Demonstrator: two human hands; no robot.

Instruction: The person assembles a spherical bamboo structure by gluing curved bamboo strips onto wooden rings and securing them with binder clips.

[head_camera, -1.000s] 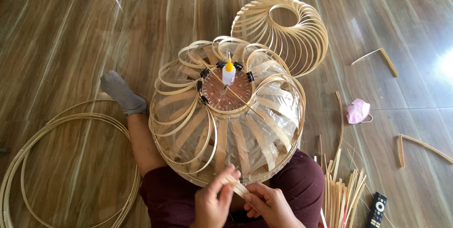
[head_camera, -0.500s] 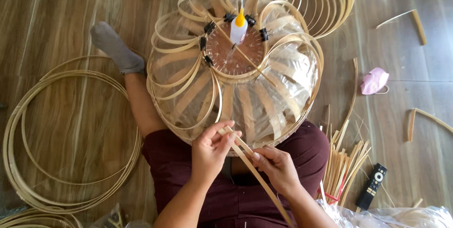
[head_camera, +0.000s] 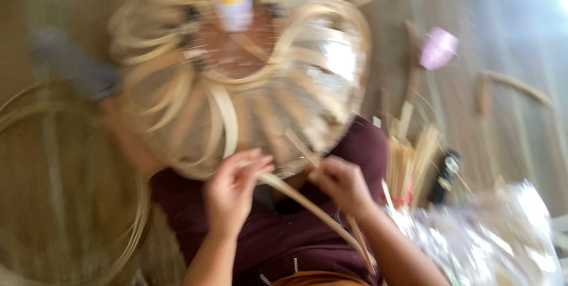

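Floor (head_camera: 71,2): brown wood planks, blurred.
Bamboo frame (head_camera: 236,73): round, ribbed, resting on the person's lap.
Left hand (head_camera: 234,188): fingers pinching a thin bamboo strip (head_camera: 313,209) at the frame's lower rim.
Right hand (head_camera: 342,182): fingers curled around a second strip (head_camera: 302,147).
Beside: strip bundle (head_camera: 408,156), bamboo hoops (head_camera: 53,120), pink object (head_camera: 439,48).

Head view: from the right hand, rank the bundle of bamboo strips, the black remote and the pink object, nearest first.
From the right hand:
1. Bundle of bamboo strips, just beside it toward the right of the frame, standing by the lap.
2. Black remote, beyond the bundle on the floor.
3. Pink object, far up the frame, on the floor.
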